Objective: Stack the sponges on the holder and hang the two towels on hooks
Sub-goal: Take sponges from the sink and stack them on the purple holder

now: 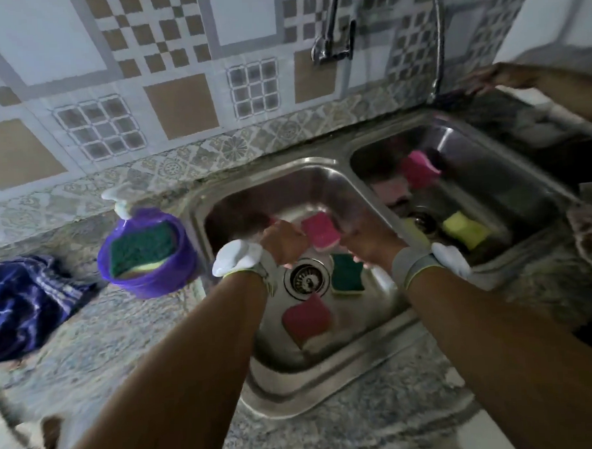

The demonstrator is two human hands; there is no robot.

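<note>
Head view, the only one I have. My left hand [281, 240] is down in the left basin [365, 200] of the sink, fingers curled onto the edge of a pink sponge [321, 235]. My right hand [367, 243] sits at that sponge's other edge, but it's blurred and I cannot tell whether it has a hold.

One green-topped sponge [141, 248] already sits in the purple holder [147, 283] on the counter just left of the sink, so I'd call the stacking barely begun. Plenty left: a green sponge [347, 273] beside the drain and a dark pink sponge [306, 318] nearer me in this basin. In the right basin there's a second pink sponge [418, 169] at the back and a yellow sponge [466, 231] by its drain.

Towels not started, by my reading. A blue towel [24, 303] lies crumpled on the counter at far left. I can't make out the other towel for sure, and no hooks are in shot.
</note>
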